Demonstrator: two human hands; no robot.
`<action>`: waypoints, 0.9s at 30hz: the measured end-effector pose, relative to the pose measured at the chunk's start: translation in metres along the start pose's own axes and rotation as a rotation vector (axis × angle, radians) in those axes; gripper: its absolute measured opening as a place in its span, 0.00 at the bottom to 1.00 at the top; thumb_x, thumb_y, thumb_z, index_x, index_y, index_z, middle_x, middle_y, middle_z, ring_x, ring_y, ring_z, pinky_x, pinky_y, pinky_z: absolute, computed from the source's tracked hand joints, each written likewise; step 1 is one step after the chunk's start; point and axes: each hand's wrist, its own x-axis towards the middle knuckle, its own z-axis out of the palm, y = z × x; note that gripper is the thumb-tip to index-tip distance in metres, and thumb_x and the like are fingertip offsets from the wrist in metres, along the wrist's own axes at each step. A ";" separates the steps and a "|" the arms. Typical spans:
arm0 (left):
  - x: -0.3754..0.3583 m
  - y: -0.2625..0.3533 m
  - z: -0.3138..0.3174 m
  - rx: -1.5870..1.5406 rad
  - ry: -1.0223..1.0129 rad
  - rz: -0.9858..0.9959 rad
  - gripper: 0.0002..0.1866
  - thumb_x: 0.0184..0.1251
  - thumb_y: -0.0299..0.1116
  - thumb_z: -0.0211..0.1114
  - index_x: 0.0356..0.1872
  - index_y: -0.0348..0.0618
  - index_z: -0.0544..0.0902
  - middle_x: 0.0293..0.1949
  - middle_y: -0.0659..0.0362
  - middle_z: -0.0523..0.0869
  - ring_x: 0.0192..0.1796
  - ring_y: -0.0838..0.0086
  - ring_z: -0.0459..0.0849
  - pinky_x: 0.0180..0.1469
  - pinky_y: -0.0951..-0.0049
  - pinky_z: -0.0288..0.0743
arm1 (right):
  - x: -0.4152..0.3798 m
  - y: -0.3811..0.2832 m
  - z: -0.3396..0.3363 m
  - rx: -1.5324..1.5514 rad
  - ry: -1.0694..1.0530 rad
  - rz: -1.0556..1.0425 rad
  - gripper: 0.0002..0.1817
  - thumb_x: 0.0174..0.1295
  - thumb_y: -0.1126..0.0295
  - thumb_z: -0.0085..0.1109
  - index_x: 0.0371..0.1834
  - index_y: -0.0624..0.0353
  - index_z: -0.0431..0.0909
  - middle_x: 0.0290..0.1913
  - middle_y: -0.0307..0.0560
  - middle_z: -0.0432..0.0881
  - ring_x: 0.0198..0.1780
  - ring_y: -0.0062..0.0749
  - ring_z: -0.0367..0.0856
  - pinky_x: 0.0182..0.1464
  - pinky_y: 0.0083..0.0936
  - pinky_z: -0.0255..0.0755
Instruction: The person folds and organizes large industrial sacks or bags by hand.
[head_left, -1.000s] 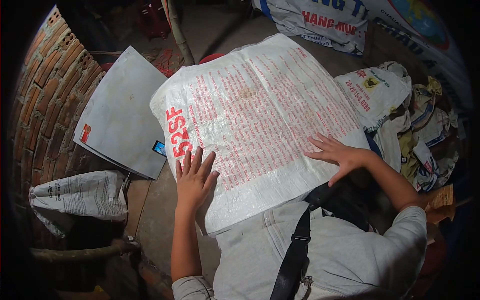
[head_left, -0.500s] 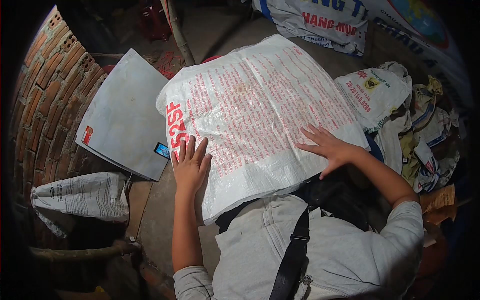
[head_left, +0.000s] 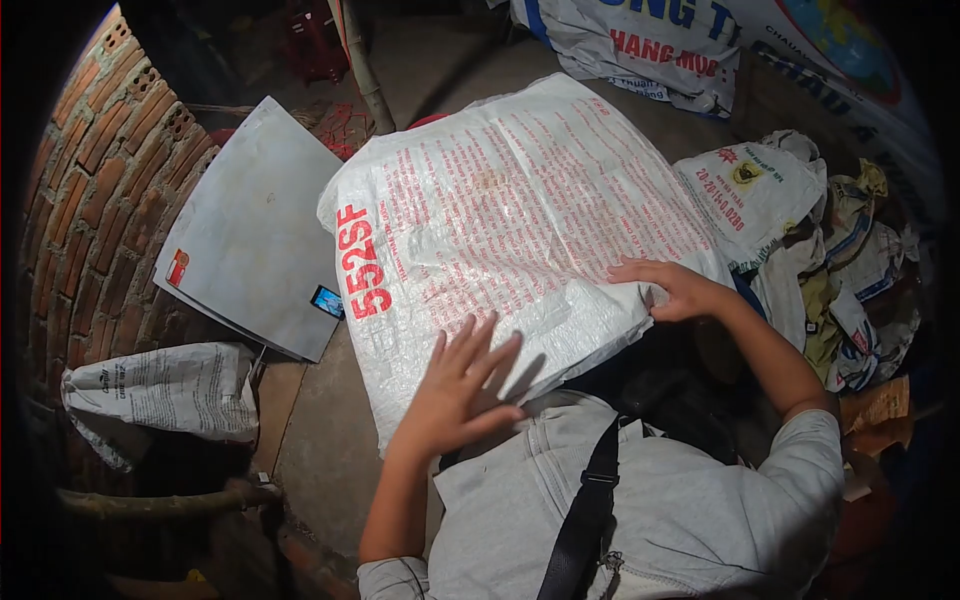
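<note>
the white sack [head_left: 500, 210] printed "552sf" lies spread before the grey zip top [head_left: 690, 500]. the right hand [head_left: 685, 292] curls its fingers around its near right edge; the left hand [head_left: 455, 393], fingers splayed and empty, hovers over its near side.

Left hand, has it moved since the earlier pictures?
Yes, the left hand has moved right and toward the shirt, farther from the small lit screen.

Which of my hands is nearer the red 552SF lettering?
Left: your left hand is below and right of the lettering; your right hand is farther right, gripping the white sack.
</note>
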 end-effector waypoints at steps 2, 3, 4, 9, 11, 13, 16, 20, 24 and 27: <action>-0.001 0.014 0.008 0.185 -0.106 0.011 0.49 0.52 0.60 0.70 0.75 0.58 0.61 0.77 0.49 0.55 0.78 0.47 0.52 0.76 0.42 0.44 | 0.002 -0.004 -0.002 0.033 0.097 0.008 0.34 0.46 0.75 0.60 0.64 0.57 0.75 0.62 0.52 0.78 0.68 0.46 0.73 0.70 0.35 0.63; -0.002 0.014 0.013 0.291 -0.134 -0.004 0.53 0.49 0.61 0.72 0.76 0.57 0.59 0.77 0.48 0.55 0.78 0.46 0.52 0.75 0.41 0.45 | 0.002 -0.008 -0.007 0.030 0.097 0.005 0.34 0.46 0.75 0.60 0.64 0.57 0.75 0.62 0.52 0.78 0.68 0.46 0.73 0.70 0.35 0.63; -0.003 0.009 0.016 0.293 -0.130 -0.005 0.53 0.49 0.61 0.72 0.76 0.57 0.59 0.77 0.48 0.55 0.78 0.46 0.52 0.75 0.41 0.45 | 0.002 -0.015 -0.013 0.002 0.132 0.014 0.30 0.46 0.75 0.60 0.59 0.58 0.78 0.55 0.51 0.82 0.57 0.42 0.79 0.61 0.33 0.69; -0.002 0.004 0.014 0.302 -0.041 -0.119 0.51 0.48 0.49 0.76 0.75 0.55 0.60 0.75 0.47 0.58 0.76 0.45 0.56 0.73 0.40 0.52 | 0.000 -0.042 -0.038 -0.132 0.359 0.046 0.25 0.41 0.78 0.55 0.48 0.59 0.85 0.36 0.45 0.86 0.27 0.25 0.77 0.31 0.20 0.67; 0.000 0.008 0.013 0.396 0.004 -0.176 0.53 0.43 0.36 0.78 0.75 0.56 0.60 0.75 0.48 0.59 0.75 0.46 0.59 0.71 0.40 0.56 | 0.003 -0.058 -0.043 -0.177 0.413 -0.003 0.22 0.43 0.77 0.57 0.46 0.58 0.85 0.33 0.44 0.85 0.24 0.25 0.75 0.29 0.21 0.67; -0.002 0.006 0.015 0.393 0.043 -0.168 0.49 0.44 0.32 0.76 0.73 0.55 0.63 0.73 0.48 0.62 0.73 0.47 0.62 0.70 0.42 0.59 | 0.008 -0.075 -0.046 -0.255 0.502 -0.088 0.20 0.44 0.77 0.61 0.44 0.57 0.85 0.28 0.41 0.83 0.21 0.25 0.71 0.27 0.22 0.66; -0.005 -0.009 0.019 0.289 0.142 -0.149 0.40 0.46 0.23 0.69 0.67 0.52 0.71 0.66 0.48 0.72 0.67 0.49 0.71 0.66 0.50 0.67 | 0.009 -0.075 -0.053 -0.407 0.507 -0.059 0.23 0.41 0.77 0.63 0.47 0.56 0.83 0.35 0.42 0.85 0.28 0.30 0.79 0.32 0.24 0.72; -0.013 -0.013 0.005 0.077 0.299 -0.186 0.28 0.45 0.13 0.59 0.52 0.45 0.81 0.47 0.48 0.85 0.51 0.52 0.83 0.52 0.62 0.78 | 0.009 -0.057 -0.048 -0.661 0.534 -0.271 0.29 0.37 0.77 0.65 0.51 0.55 0.81 0.45 0.44 0.85 0.42 0.38 0.84 0.44 0.30 0.77; -0.018 -0.015 -0.003 0.134 0.359 -0.230 0.16 0.54 0.18 0.62 0.45 0.45 0.82 0.41 0.52 0.86 0.43 0.55 0.85 0.44 0.60 0.79 | -0.022 -0.029 -0.036 -0.686 0.441 -0.124 0.34 0.32 0.83 0.62 0.51 0.55 0.78 0.52 0.47 0.82 0.55 0.46 0.79 0.56 0.38 0.74; -0.024 -0.016 -0.008 0.151 0.353 -0.241 0.16 0.54 0.18 0.62 0.44 0.45 0.83 0.40 0.54 0.86 0.43 0.56 0.85 0.44 0.61 0.78 | -0.045 0.001 -0.028 -0.732 0.567 -0.007 0.25 0.39 0.80 0.53 0.48 0.61 0.78 0.50 0.53 0.82 0.53 0.52 0.80 0.56 0.41 0.72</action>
